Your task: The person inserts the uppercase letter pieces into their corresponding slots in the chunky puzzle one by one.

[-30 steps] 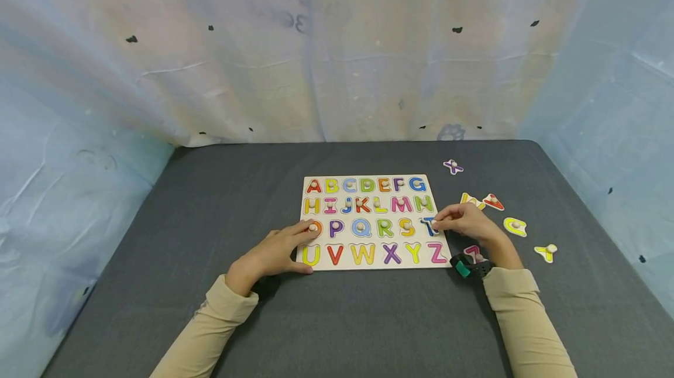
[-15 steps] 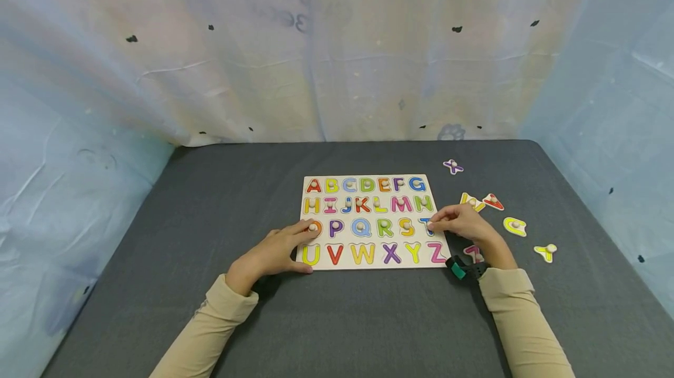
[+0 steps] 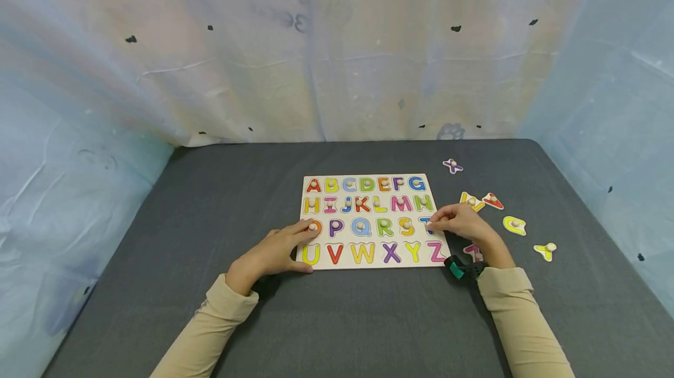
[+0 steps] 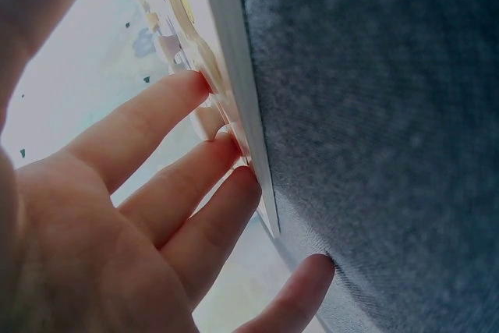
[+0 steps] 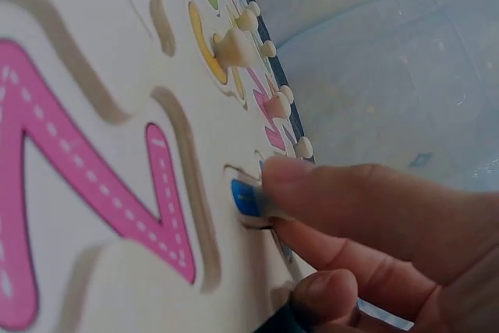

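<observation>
A wooden alphabet puzzle board (image 3: 344, 240) lies on the dark cloth, with knobbed letters in its upper rows. My right hand (image 3: 463, 223) pinches the blue letter T piece (image 5: 246, 196) between thumb and fingers at the right end of the third row. The fingers hide its knob and much of the letter; I cannot tell whether it lies fully in its recess. At the board's left side, my left hand (image 3: 279, 249) rests with extended fingers by the letter O (image 3: 316, 228), thumb by the front edge. Its fingers (image 4: 148, 126) touch the board in the left wrist view.
Loose letters lie right of the board: a purple X (image 3: 452, 165), a yellow W (image 3: 471, 201), a red V (image 3: 492, 200), a yellow U (image 3: 514, 225) and a yellow Y (image 3: 545, 251). A pink Z (image 3: 473, 253) sits partly behind the right wrist.
The right hand has shifted slightly left with the T, which sits straighter over its place in the third row. The left hand has stayed where it was.
</observation>
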Tool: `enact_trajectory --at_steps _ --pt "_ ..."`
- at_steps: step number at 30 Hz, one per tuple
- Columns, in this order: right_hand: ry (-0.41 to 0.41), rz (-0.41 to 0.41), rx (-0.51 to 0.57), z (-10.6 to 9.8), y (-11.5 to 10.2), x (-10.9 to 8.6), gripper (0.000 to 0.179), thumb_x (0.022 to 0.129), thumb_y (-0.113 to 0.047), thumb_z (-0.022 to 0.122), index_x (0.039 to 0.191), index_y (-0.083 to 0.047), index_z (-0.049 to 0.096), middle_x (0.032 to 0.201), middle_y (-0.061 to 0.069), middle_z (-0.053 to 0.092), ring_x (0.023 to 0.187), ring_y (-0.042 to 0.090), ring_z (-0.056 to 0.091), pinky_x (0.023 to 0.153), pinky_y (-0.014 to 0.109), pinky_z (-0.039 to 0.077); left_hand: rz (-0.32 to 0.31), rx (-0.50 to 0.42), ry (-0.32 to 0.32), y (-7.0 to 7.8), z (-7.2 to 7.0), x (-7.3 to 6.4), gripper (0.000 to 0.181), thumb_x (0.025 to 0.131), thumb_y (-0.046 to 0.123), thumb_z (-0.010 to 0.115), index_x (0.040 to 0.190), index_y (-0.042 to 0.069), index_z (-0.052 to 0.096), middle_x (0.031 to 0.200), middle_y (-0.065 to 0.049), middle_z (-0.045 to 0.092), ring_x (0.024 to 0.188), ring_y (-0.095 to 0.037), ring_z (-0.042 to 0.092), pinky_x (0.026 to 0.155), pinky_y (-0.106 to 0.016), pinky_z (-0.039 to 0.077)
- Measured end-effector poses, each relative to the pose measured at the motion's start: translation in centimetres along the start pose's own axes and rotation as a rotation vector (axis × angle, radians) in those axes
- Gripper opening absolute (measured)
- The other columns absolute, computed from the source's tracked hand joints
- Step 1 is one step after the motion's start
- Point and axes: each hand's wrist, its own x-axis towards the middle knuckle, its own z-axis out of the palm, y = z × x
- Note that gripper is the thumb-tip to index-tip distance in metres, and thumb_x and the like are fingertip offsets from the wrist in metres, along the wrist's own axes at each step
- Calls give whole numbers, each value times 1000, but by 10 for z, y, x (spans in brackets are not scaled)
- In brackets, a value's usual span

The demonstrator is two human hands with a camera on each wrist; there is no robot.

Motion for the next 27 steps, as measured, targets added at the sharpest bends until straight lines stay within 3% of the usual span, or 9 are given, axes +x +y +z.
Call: enact_trajectory --at_steps 9,17,20,24,27 --pt "21 -13 7 -11 2 -6 34 85 -22 73 103 7 69 70 -12 58 66 4 44 60 21 35 0 -7 0 0 0 1 78 78 36 79 145 14 45 157 -14 35 143 -33 38 108 -58 32" --pt "187 -16 29 -39 23 -24 39 88 -24 70 111 7 66 64 -19 53 60 2 42 55 21 38 -3 -7 1 1 -1 -1 78 78 36 79 145 13 46 157 -14 35 144 -33 37 109 -59 31" --pt "247 3 50 -51 35 -31 29 89 -24 69 105 -1 71 63 -22 52 59 2 41 56 22 37 0 -1 1 1 -1 -1 78 78 36 79 144 13 46 156 -14 36 144 -33 37 108 -59 32" --pt "294 53 105 -64 51 -42 4 90 -29 67 91 -26 70 64 -23 52 55 4 39 54 26 36 4 -1 2 0 -1 -1 77 78 36 79 144 13 47 156 -14 36 143 -33 38 108 -58 32" --pt "325 79 118 -71 59 -51 5 92 -34 65 87 -34 66 64 -22 50 54 6 41 54 29 37 5 -4 0 0 -1 -1 78 78 36 79 144 13 46 156 -14 36 143 -34 38 108 -58 32"
